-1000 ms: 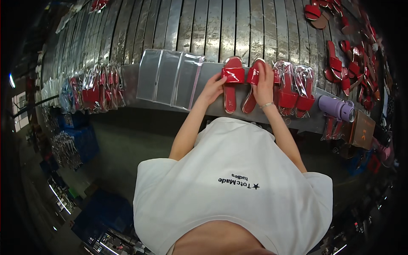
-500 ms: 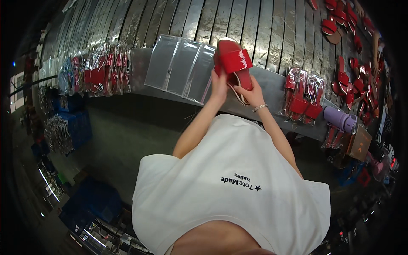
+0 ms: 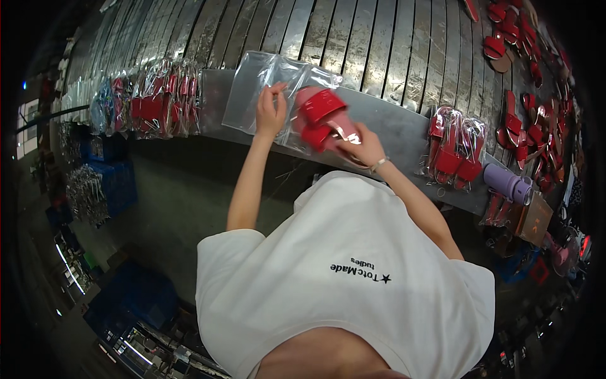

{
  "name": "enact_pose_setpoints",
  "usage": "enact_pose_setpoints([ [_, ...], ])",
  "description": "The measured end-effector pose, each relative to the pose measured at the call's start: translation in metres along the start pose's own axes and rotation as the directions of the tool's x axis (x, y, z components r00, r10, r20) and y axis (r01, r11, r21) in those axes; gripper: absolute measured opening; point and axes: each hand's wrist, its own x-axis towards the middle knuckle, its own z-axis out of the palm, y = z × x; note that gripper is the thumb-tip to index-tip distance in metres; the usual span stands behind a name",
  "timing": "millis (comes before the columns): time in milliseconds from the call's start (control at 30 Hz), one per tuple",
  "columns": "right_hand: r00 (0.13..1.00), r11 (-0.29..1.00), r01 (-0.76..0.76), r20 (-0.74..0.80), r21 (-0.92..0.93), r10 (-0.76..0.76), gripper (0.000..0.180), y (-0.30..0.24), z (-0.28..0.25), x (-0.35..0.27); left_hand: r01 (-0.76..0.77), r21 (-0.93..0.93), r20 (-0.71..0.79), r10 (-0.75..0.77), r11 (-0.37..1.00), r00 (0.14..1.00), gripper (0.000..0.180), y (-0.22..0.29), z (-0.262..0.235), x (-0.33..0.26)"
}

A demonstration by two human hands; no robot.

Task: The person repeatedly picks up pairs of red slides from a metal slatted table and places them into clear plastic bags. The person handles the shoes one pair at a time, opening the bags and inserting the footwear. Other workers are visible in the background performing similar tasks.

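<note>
A pair of red slippers (image 3: 325, 107), stacked together and smeared by motion, is in my right hand (image 3: 367, 149). Its fingers wrap the near end of the pair, a bracelet on that wrist. Left of the slippers, my left hand (image 3: 270, 117) is over the clear plastic bags (image 3: 243, 95), with bent fingers pinched at the film of one bag. That bag is crinkled and partly raised, its right part beside and behind the slippers. Whether the slippers' front touches the bag is hard to make out.
Bagged red slippers stand at the left (image 3: 151, 104) and right (image 3: 456, 148) of the slatted metal table (image 3: 385, 57). Loose red slippers (image 3: 536, 126) lie at the far right. A purple cylindrical bottle (image 3: 507, 183) sits by a brown box (image 3: 533, 218). Blue crates (image 3: 113, 186) stand at lower left.
My left hand has let go of the slippers and moved left onto the bags. My right hand has brought the pair left and nearer. The bag film has lifted and crinkled.
</note>
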Motion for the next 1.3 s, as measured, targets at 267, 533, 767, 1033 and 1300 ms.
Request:
enact_pose_setpoints([
  [267, 0.996, 0.990, 0.073, 0.041, 0.123, -0.079, 0.056, -0.027, 0.014, 0.044, -0.351, -0.012, 0.227, 0.345, 0.936, 0.911, 0.021, 0.086, -0.006, 0.002],
  [533, 0.799, 0.802, 0.398, -0.598, 0.445, -0.064, 0.043, -0.092, -0.073, 0.020, 0.436, -0.315, 0.215, -0.384, 0.843, 0.898, 0.039, 0.162, 0.036, -0.014],
  [767, 0.763, 0.846, 0.211, -0.624, 0.489, 0.170, 0.047, -0.035, -0.081, 0.012, 0.614, -0.689, 0.685, 0.069, 0.385, 0.725, 0.070, 0.146, 0.092, -0.048],
  [1033, 0.814, 0.997, 0.046, -0.576, -0.055, -0.069, 0.087, 0.107, -0.056, -0.003, 0.860, -0.510, 0.754, -0.466, 0.028, 0.462, 0.020, 0.096, 0.140, -0.101],
  [1300, 0.970, 0.871, 0.173, -0.075, -0.460, -0.233, 0.028, 0.023, -0.024, -0.004, 0.874, -0.373, 0.646, -0.589, 0.312, 0.486, 0.028, 0.085, 0.122, -0.094],
])
